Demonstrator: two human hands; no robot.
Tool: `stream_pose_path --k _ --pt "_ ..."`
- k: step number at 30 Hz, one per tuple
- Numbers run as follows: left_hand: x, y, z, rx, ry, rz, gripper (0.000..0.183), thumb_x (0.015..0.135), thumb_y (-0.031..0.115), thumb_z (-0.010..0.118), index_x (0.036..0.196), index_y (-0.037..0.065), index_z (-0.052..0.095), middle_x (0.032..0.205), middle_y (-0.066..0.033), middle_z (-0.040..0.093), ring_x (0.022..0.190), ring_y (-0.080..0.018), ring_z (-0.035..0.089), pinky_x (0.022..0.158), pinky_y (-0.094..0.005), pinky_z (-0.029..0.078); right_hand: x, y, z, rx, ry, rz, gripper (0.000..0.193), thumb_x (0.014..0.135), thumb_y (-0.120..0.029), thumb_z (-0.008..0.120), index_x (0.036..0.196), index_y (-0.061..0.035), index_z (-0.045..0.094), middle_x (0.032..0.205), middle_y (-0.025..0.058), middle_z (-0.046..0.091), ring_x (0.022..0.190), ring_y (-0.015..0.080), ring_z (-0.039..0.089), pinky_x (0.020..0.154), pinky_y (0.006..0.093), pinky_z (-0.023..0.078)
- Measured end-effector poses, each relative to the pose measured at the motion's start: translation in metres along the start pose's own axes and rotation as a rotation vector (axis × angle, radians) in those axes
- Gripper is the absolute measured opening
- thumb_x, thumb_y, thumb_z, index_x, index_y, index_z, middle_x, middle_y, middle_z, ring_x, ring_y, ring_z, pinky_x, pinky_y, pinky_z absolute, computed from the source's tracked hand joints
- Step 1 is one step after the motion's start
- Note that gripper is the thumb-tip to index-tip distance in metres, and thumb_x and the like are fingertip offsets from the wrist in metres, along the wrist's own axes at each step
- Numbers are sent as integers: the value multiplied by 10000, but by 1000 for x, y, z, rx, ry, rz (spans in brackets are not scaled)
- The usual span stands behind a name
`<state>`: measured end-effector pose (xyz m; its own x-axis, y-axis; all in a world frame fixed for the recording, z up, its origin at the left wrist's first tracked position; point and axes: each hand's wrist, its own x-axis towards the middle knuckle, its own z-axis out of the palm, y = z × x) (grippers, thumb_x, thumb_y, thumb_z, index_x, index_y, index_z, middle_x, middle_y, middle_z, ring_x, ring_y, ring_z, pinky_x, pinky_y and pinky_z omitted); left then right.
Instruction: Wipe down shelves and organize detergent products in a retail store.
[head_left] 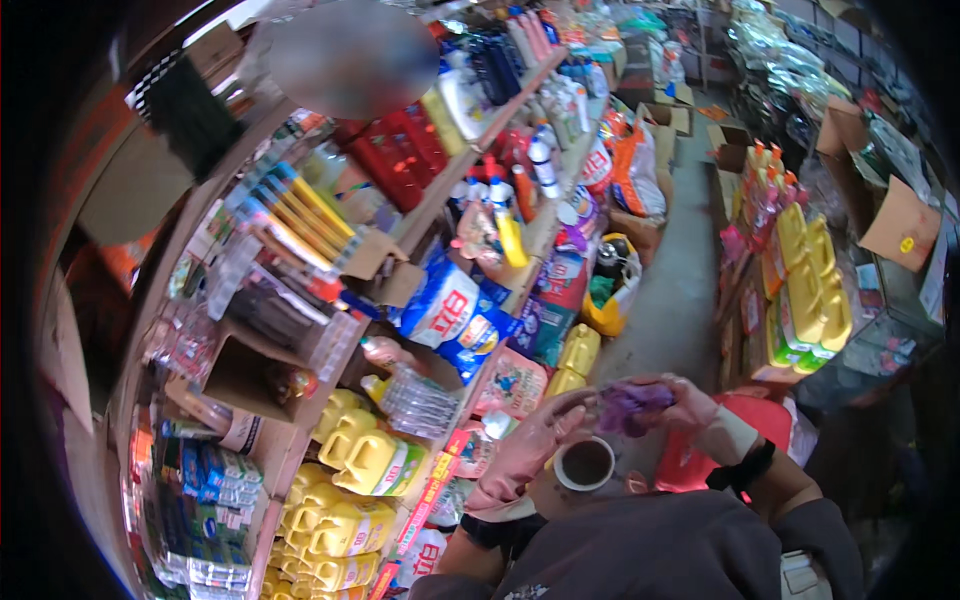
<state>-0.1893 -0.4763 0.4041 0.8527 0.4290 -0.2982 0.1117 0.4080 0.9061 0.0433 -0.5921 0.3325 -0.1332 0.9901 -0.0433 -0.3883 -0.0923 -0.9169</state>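
A crumpled purple cloth (632,407) is held up in front of my body. My right hand (692,405), in a pink rubber glove with a pale cuff, grips the cloth's right side. Just left of it is my left hand (530,445), also in a pink glove, its fingers stretched toward the cloth's edge and not closed round it. Whether those fingertips touch the cloth I cannot tell. Below both hands stands a round white-rimmed bucket (584,464) with dark brown liquid inside.
Shelves on the left carry yellow jugs (375,462), blue detergent bags (440,305) and many bottles. A red stool-like object (690,455) is beside my right arm. More yellow jugs (805,290) and an opened carton (900,225) stand at right. A grey floor aisle (680,280) runs between.
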Motion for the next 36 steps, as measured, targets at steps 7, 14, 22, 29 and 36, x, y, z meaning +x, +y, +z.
stream_pose_path --k 7,14,22,29,36 --pt "62 -9 15 978 122 126 571 896 362 626 1334 26 480 1192 -195 593 1082 -276 600 925 -364 471 -114 -22 -72 -15 561 -81 440 822 -248 707 1195 -31 617 911 35 676 760 92 606 588 225 456" --pt "109 -39 -14 1384 16 198 545 832 357 632 1236 3 539 1130 -237 612 1058 -386 580 908 -438 462 -162 2 -89 -1 862 -140 473 828 -179 703 1255 -25 569 1001 27 667 821 114 618 677 235 486" --pt "154 -30 -19 1402 -13 198 540 836 360 625 1236 6 541 1109 -237 622 1038 -385 592 894 -429 472 -161 -24 -111 -156 849 -49 499 840 -184 674 1292 -21 538 1001 8 656 832 95 595 674 231 469" --pt "228 -18 -29 1432 -122 258 518 822 358 621 1187 -3 551 1034 -243 635 951 -401 614 821 -439 495 -111 -49 -156 -2 811 -167 500 840 -300 682 1221 6 573 992 22 652 769 98 595 621 213 447" --pt "326 9 -79 1485 -54 157 535 822 379 625 1209 18 550 1084 -244 624 1001 -404 599 852 -452 487 2 -94 -243 99 587 -318 620 845 -501 632 1143 41 603 1019 88 669 805 148 634 665 256 503"
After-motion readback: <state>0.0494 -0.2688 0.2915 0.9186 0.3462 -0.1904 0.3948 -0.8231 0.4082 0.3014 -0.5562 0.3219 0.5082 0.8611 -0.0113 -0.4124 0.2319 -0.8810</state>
